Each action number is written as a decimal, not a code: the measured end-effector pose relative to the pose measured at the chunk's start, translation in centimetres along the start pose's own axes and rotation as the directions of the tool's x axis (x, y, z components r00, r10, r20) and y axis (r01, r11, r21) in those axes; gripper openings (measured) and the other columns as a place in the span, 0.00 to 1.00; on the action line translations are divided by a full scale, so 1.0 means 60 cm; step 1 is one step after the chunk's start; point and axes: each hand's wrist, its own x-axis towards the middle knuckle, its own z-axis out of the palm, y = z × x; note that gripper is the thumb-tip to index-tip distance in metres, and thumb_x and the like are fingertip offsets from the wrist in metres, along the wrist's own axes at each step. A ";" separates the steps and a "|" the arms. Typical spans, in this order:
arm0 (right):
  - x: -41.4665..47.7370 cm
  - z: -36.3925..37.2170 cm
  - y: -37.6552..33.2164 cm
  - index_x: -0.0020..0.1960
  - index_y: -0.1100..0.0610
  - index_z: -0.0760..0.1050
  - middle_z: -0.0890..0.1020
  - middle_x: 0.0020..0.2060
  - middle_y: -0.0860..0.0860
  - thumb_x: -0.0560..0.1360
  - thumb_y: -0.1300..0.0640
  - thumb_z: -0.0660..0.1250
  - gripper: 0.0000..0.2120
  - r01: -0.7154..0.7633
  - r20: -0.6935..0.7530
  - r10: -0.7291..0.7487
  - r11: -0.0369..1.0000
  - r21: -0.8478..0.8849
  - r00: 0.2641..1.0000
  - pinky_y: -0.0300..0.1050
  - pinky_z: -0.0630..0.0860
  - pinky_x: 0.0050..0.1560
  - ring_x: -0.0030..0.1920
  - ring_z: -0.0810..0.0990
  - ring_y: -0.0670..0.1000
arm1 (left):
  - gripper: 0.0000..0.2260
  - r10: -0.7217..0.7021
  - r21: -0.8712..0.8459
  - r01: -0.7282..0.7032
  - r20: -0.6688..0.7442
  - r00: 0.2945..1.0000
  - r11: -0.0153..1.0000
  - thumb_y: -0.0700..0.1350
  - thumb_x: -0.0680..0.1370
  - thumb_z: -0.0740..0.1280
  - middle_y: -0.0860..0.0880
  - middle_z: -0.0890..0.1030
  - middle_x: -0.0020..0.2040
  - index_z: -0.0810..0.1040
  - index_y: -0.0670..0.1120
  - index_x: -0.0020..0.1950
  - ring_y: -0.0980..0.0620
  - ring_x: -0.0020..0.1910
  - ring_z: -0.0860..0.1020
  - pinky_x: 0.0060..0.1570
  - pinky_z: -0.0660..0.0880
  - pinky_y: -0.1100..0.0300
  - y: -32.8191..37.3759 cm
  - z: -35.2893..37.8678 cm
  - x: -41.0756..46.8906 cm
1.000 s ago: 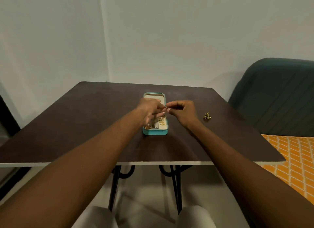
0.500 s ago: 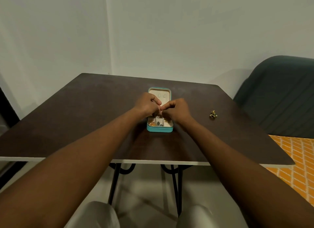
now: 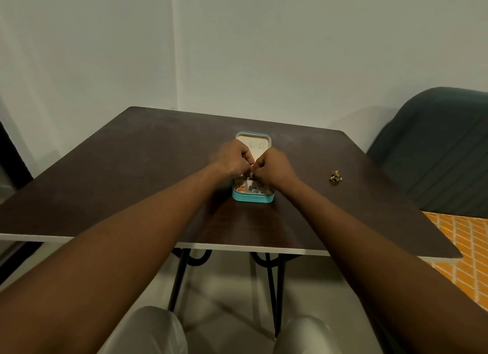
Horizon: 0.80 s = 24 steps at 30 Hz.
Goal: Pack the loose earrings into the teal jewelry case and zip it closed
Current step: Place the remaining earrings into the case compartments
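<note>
Case (image 3: 252, 197) is lying open at frame centre, under the left hand (image 3: 232, 159) and right hand (image 3: 274, 166); both are curling, fingertips pinching together over its tray, though I cannot tell on what. Packed earrings (image 3: 241, 188) are sitting in the tray. One loose earring (image 3: 336, 176) is lying on the table (image 3: 132, 155), well right, near the chair (image 3: 435, 147)

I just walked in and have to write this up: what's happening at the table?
A seated person works with both hands over an open teal jewelry case on the dark table. The left hand and right hand meet fingertip to fingertip above its tray, apparently pinching something too small to make out. The tray holds several pieces; one gold earring lies loose to the right, and the case is not yet zipped.
</note>
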 end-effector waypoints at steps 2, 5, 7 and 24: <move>-0.004 -0.011 0.002 0.51 0.62 0.86 0.87 0.45 0.55 0.74 0.64 0.71 0.07 0.025 -0.042 -0.023 0.999 0.035 0.999 0.35 0.75 0.33 0.39 0.83 0.48 | 0.08 0.013 -0.044 -0.015 -0.040 0.999 0.999 0.37 0.74 0.73 0.53 0.84 0.47 0.84 0.51 0.42 0.52 0.49 0.82 0.49 0.82 0.52 0.004 -0.004 -0.002; -0.005 -0.041 0.016 0.50 0.63 0.86 0.87 0.47 0.56 0.74 0.66 0.72 0.07 0.017 -0.135 0.011 0.980 0.199 0.991 0.39 0.78 0.41 0.45 0.83 0.50 | 0.07 0.063 -0.132 -0.077 -0.106 0.992 0.988 0.35 0.75 0.72 0.49 0.83 0.50 0.84 0.44 0.51 0.53 0.50 0.80 0.42 0.78 0.63 0.018 -0.008 -0.008; -0.006 -0.060 0.030 0.49 0.63 0.85 0.87 0.47 0.56 0.74 0.65 0.72 0.05 -0.011 -0.159 0.063 0.950 0.312 0.985 0.39 0.78 0.40 0.43 0.83 0.48 | 0.08 0.109 -0.143 -0.129 -0.134 0.985 0.981 0.36 0.76 0.72 0.50 0.82 0.50 0.84 0.44 0.53 0.54 0.49 0.80 0.40 0.74 0.67 0.036 -0.005 -0.012; -0.050 -0.142 0.269 0.51 0.57 0.85 0.86 0.47 0.52 0.74 0.67 0.69 0.10 -0.158 -0.382 0.279 0.935 0.319 0.881 0.42 0.79 0.49 0.47 0.84 0.49 | 0.18 0.058 -0.312 -0.027 0.092 0.994 0.950 0.41 0.79 0.63 0.45 0.82 0.62 0.76 0.44 0.69 0.46 0.63 0.79 0.66 0.74 0.51 0.173 0.209 0.022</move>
